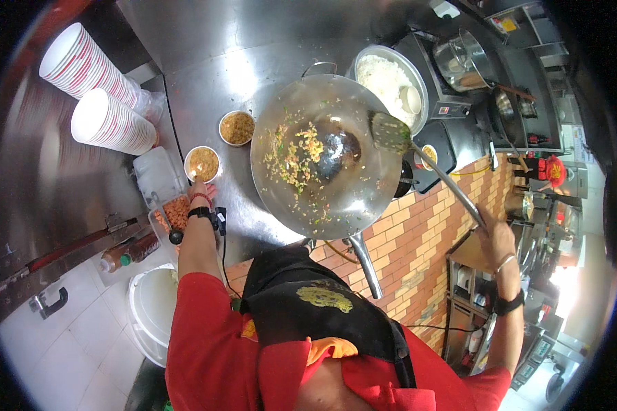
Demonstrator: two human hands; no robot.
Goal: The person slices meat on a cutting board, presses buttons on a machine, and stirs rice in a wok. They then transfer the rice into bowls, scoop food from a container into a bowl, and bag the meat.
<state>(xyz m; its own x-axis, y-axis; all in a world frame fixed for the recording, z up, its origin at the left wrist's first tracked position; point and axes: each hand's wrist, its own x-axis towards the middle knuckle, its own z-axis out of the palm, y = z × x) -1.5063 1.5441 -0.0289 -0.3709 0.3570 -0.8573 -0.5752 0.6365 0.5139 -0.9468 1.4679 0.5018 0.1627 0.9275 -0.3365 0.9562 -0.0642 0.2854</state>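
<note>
My right hand (495,240) grips the long handle of a metal wok spatula (391,132), whose food-smeared blade is over the right side of a large wok (339,205). Bits of fried rice with egg and greens (298,154) cling to the left part of the wok. At the left, my left hand (204,189) reaches to the near edge of a paper bowl of fried rice (202,164); whether its fingers hold the bowl is unclear. Another filled paper bowl (237,128) stands between that bowl and the wok.
A metal pot of white rice (383,77) adjoins the wok. Two stacks of paper bowls (114,122) lie at the left. A plastic container of diced meat (177,211) is beside my left wrist, near bottles (140,248). A co-worker (545,172) stands far right.
</note>
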